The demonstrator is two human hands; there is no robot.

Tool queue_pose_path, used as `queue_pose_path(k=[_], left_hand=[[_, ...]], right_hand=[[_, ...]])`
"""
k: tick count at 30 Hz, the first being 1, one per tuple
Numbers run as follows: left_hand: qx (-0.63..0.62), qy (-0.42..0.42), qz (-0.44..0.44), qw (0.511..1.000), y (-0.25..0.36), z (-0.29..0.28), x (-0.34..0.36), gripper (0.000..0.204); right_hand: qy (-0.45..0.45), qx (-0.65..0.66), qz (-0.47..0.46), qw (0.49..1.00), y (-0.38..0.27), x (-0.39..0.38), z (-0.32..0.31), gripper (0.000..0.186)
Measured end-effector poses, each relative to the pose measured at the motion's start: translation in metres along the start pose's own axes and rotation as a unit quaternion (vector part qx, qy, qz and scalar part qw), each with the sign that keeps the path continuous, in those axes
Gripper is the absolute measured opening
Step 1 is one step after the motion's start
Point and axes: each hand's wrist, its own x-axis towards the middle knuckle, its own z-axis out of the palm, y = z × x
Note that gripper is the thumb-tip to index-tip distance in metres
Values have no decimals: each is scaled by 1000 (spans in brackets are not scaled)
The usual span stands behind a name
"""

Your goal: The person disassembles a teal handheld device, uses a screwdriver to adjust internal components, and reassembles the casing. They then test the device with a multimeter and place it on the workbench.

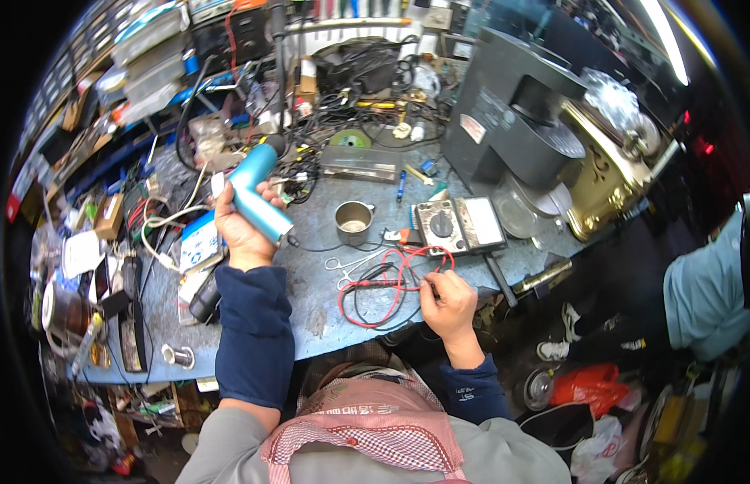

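Note:
My left hand [247,230] is wrapped around a teal, L-shaped massage gun [258,198] with a dark round head pointing away from me. A thin dark cord shows by its lower end. Close to the bench's front edge, my right hand [450,302] is closed at the red test lead [343,305], though its fingertips are partly hidden. Red and black leads lie coiled beside it, with a black probe [377,284] across them. Just beyond sits a worn multimeter [444,225] with a large dial. A metal cup [354,223] stands between my hands, near metal forceps [348,264].
A large dark coffee machine [492,113] stands at the right, with a gold ornate panel [605,169] beside it. Tangled cables, a clear plastic box [360,164] and a blue pen [401,187] lie farther back. Clutter fills the left side. Another person's sleeve [702,290] shows at right.

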Motion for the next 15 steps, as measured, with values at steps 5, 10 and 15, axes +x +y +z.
queue_pose_path(k=[5,10,15], left_hand=[[7,-35,-39,999,-5,1,2,67],[36,-124,-72,989,-10,9,-6,84],[21,-197,-121,973,-17,20,-10,81]], right_hand=[[7,-5,6,1000,0,1,-3,6],[17,0,10,1000,2,-4,0,6],[19,-7,8,1000,2,-3,-4,7]])
